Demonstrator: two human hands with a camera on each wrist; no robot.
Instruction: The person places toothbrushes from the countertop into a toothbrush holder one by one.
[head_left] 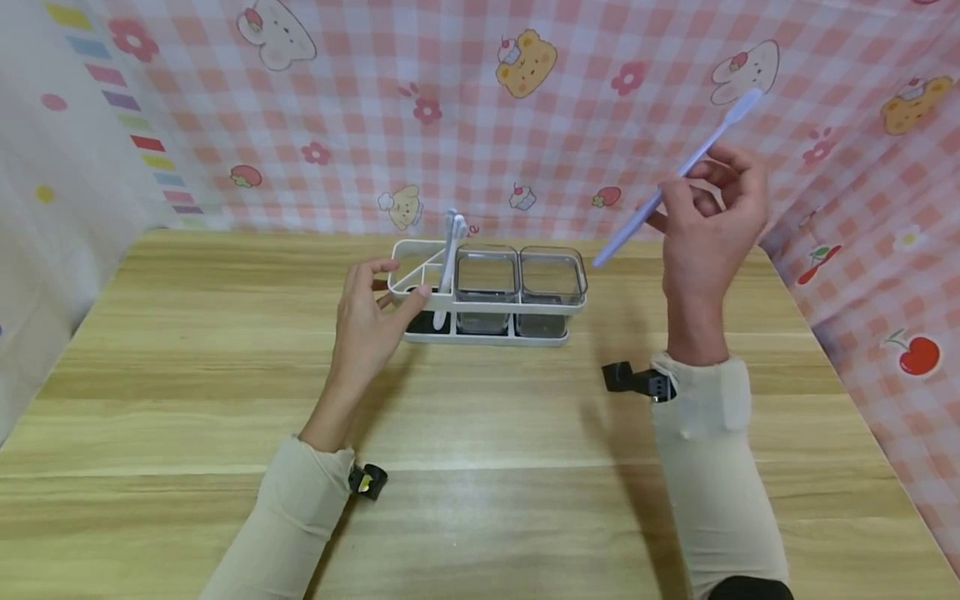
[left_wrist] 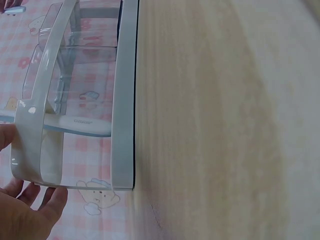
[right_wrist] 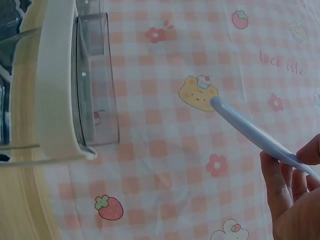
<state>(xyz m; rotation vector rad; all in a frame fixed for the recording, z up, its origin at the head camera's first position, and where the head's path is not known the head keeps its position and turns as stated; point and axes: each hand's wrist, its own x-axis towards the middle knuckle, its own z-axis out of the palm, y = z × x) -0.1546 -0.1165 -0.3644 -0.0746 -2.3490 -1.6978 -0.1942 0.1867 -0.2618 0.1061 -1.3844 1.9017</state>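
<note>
My left hand (head_left: pixel 366 315) grips the left end of a white toothbrush holder (head_left: pixel 491 307), thumb at the front rail and fingers round the end. A white toothbrush (head_left: pixel 448 271) stands slightly tilted in the holder's divided left part; its handle (left_wrist: pixel 80 124) shows through the open side in the left wrist view. Two clear cups (head_left: pixel 486 319) sit in the holder's middle and right places. Up to the right, my right hand (head_left: pixel 708 225) pinches a purple toothbrush (head_left: pixel 641 215) mid-handle. Its head points up and right, and its handle end slants down toward the holder.
The holder stands on a wood-grain table (head_left: pixel 480 517) near its back edge. Behind and to the right hangs a pink checked cloth (head_left: pixel 360 92) with cartoon prints. A dark wrist camera (head_left: pixel 633 382) sticks out from the right sleeve, and another (head_left: pixel 367 482) from the left.
</note>
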